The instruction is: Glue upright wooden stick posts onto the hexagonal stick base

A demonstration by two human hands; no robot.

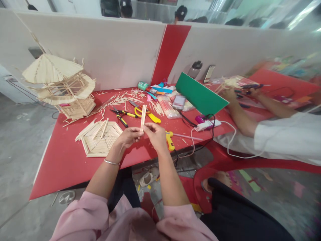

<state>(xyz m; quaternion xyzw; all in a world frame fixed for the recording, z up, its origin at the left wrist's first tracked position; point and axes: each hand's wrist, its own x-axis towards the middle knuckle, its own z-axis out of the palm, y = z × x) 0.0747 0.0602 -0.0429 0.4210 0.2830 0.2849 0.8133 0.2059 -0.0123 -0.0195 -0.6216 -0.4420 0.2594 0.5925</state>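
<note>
Both my hands meet above the red table's [62,160] front edge and pinch the lower end of a pair of thin wooden sticks [143,115] held upright side by side. My left hand [129,136], a bangle on its wrist, grips them from the left. My right hand [155,134] grips them from the right. Just left of my hands lies a flat hexagonal panel of glued sticks [100,138]. A yellow glue gun [170,140] lies right beside my right hand.
A stick-built pagoda model [60,87] stands at the table's back left. Loose sticks [122,98], pliers [120,117], yellow scissors [147,114] and stick packets [168,107] litter the middle. A green board [200,95] leans at the right. A co-worker's arms [240,113] work beyond it.
</note>
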